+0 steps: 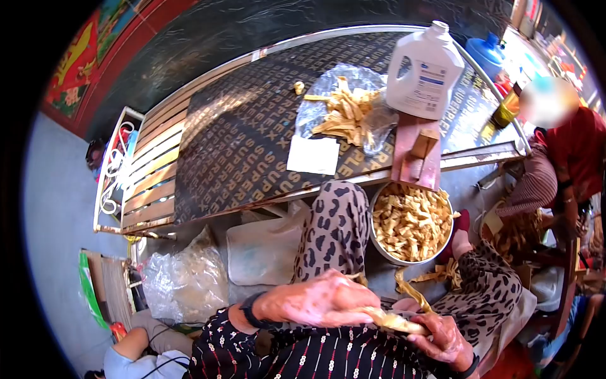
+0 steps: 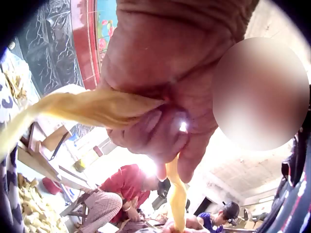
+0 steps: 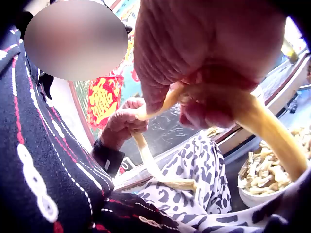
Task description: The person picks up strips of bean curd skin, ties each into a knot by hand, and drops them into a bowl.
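Observation:
A long pale yellow strip (image 1: 392,321) runs between the two hands above the lap. The left hand (image 1: 322,300) grips one part of it with curled fingers; in the left wrist view the strip (image 2: 92,109) passes into the left hand (image 2: 155,116) and a length hangs out below. The right hand (image 1: 442,338) pinches the strip farther right, and in the right wrist view the strip (image 3: 267,131) crosses under the right hand (image 3: 209,63), partly hidden by its palm. Beyond the knees stands a round basin (image 1: 374,237) full of knotted yellow pieces (image 1: 413,221).
On the low table (image 1: 233,151) are a plastic bag with yellow strips (image 1: 347,114), a white paper (image 1: 314,155), a white jug (image 1: 426,76) and a wooden block stand (image 1: 416,151). Loose strips (image 1: 445,273) lie beside the basin. Another person in red (image 1: 577,145) sits at right.

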The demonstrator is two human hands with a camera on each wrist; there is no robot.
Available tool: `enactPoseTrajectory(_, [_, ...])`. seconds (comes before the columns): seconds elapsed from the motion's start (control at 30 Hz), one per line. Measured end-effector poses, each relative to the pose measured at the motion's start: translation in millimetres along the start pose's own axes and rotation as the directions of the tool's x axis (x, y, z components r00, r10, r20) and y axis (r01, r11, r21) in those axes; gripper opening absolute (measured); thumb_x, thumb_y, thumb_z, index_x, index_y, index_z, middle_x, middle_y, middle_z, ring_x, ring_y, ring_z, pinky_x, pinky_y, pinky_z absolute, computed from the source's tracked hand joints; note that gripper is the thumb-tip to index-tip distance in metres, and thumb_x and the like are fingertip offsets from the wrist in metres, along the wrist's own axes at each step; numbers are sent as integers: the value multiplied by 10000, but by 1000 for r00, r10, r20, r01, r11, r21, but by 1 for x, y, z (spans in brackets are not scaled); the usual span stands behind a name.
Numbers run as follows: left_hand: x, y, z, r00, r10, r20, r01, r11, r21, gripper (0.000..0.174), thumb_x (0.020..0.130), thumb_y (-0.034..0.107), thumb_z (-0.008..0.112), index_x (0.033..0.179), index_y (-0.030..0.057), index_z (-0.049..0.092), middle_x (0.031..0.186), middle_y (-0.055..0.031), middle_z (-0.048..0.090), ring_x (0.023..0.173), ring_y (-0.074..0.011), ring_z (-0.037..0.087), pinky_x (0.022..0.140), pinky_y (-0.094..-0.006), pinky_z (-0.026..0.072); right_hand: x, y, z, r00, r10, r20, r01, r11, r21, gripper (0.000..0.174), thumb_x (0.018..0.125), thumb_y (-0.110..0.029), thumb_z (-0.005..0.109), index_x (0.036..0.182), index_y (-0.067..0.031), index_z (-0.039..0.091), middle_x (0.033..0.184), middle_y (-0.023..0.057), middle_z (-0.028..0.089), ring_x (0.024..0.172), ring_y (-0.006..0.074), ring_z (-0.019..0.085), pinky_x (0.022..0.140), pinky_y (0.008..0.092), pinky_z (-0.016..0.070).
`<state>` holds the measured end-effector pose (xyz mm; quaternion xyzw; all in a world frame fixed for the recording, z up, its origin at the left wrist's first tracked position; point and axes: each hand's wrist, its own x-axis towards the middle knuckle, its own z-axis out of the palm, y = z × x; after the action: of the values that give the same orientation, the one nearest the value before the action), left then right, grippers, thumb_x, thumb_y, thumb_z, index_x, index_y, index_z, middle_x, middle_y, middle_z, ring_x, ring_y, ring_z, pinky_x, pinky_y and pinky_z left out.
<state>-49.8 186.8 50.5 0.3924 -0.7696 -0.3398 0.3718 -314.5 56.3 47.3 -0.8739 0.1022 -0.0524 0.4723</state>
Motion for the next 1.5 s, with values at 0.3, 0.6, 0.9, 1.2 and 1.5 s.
enactPoseTrajectory(0.3, [18,3,27,989,-149,24,151,975,-163,242,894,168,533,1015,-41,534,861,-149,570,763,-293,577,628,-363,449,16,-12,17,986,84,142,-100,989,110,141,864,-146,585,904,-11,585,668,157,579,607,357,585,520,391,461])
enactPoseTrajectory(0.6, [29,-4,42,991,-31,-133,10,988,-152,212,830,33,581,1023,-49,549,932,-165,608,762,-278,631,583,-331,514,10,-14,25,999,32,-34,-23,969,246,136,901,-137,543,956,-18,505,739,157,533,687,312,565,589,391,434])
enactPoseTrajectory(0.9, [29,5,-25,983,-179,50,177,984,34,290,755,159,716,980,5,618,788,-99,626,597,-180,606,481,-275,467,-2,-11,0,992,34,-119,-15,988,157,135,890,-126,551,820,-18,511,598,132,497,508,307,523,476,393,391])
enactPoseTrajectory(1.2, [48,-3,18,958,-186,216,182,982,41,277,843,149,589,1071,6,525,860,-140,566,714,-274,584,605,-378,458,18,-13,11,991,48,-128,-28,988,151,381,876,-221,582,1145,20,460,843,195,580,758,348,588,649,403,466])
enactPoseTrajectory(1.5, [48,-4,-9,894,-398,206,431,890,-150,207,866,158,588,964,-23,577,735,-114,568,641,-246,574,587,-344,444,10,5,9,997,34,-67,-20,978,208,252,924,-209,507,1036,14,545,737,181,572,668,333,583,577,390,452])
